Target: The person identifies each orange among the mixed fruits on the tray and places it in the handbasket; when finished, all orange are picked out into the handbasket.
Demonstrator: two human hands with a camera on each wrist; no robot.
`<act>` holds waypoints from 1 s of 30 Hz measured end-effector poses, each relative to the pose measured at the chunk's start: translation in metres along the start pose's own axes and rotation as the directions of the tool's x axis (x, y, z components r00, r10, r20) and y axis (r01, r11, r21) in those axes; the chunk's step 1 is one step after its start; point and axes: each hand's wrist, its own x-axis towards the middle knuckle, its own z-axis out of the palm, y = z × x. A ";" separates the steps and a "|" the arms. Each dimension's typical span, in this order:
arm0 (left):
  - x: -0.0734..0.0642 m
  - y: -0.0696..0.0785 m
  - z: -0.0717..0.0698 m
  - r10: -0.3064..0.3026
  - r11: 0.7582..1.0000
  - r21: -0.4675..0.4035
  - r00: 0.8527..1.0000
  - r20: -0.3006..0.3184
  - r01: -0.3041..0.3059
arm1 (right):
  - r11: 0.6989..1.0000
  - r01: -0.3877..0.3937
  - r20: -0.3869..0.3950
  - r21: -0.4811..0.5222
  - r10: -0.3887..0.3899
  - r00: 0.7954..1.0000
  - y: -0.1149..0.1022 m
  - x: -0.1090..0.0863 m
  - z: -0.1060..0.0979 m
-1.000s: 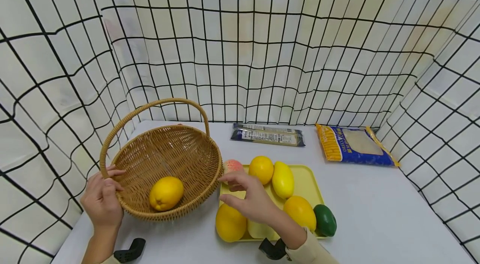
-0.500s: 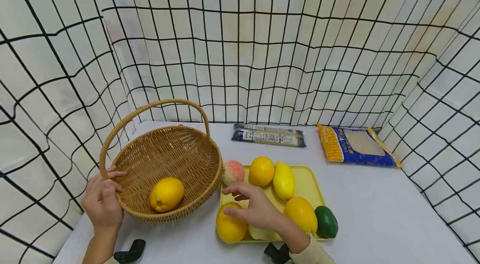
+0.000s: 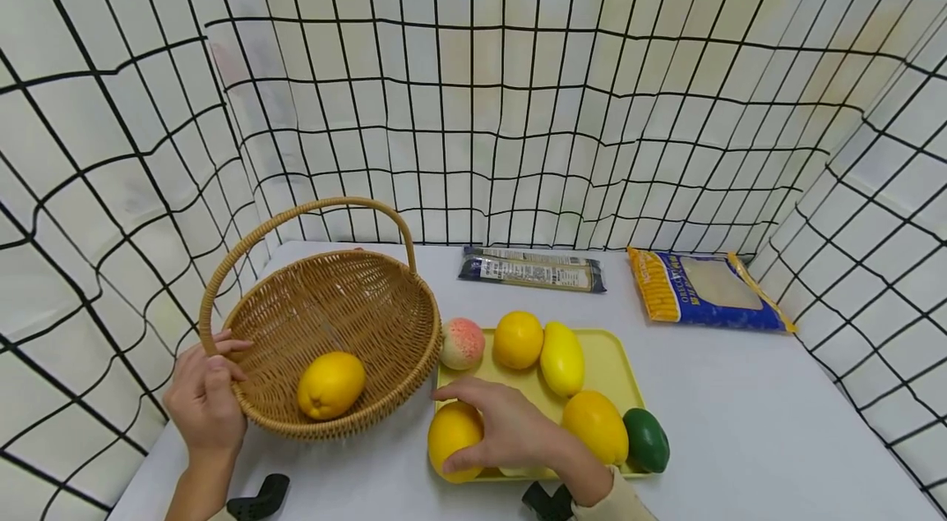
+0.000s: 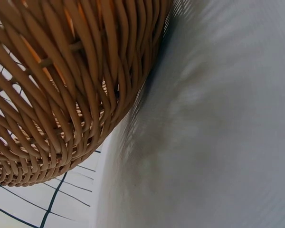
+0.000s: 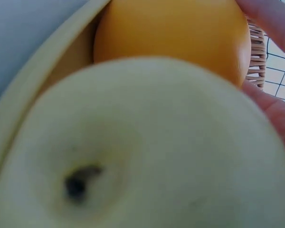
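Right hand (image 3: 510, 426) has lowered, curled round an orange fruit (image 3: 448, 429); left hand (image 3: 205, 403) grips the basket (image 3: 318, 299).

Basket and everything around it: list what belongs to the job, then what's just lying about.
Likely in the job:
wicker basket, held by the left hand
yellow fruit inside it
orange fruit in the right hand
tray
at the tray: peach, round orange, mango, green fruit, pale fruit, large yellow fruit

Apparently just lying about:
long packet
blue and yellow bag
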 end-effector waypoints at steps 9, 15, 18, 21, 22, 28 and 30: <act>0.000 -0.002 -0.002 -0.008 1.000 0.017 1.000 0.004 0.008 | 0.998 0.056 0.142 -0.041 -0.050 0.989 0.007 0.004 -0.012; -0.001 -0.002 -0.003 -0.008 0.999 0.032 1.000 0.016 0.008 | 0.988 0.068 0.218 -0.139 -0.036 0.975 0.007 0.003 -0.014; 0.000 -0.002 -0.002 -0.003 1.000 0.020 1.000 0.011 0.003 | 0.984 0.082 0.223 -0.160 -0.045 0.974 0.007 0.003 -0.015; 0.000 -0.001 -0.001 0.000 1.000 0.011 1.000 0.004 0.000 | 0.981 0.094 0.207 -0.167 -0.058 0.977 0.007 0.002 -0.014; 0.000 -0.001 -0.001 0.002 1.000 0.012 1.000 0.003 -0.002 | 0.981 0.099 0.201 -0.169 -0.064 0.978 0.008 0.002 -0.013; 0.000 0.000 -0.001 0.012 1.000 0.017 1.000 0.001 -0.013 | 0.997 0.054 0.144 -0.061 -0.044 0.989 0.008 0.003 -0.010; 0.001 0.001 -0.001 0.017 1.000 0.019 1.000 -0.001 -0.017 | 0.999 0.041 0.119 0.011 -0.042 0.992 0.007 0.004 -0.009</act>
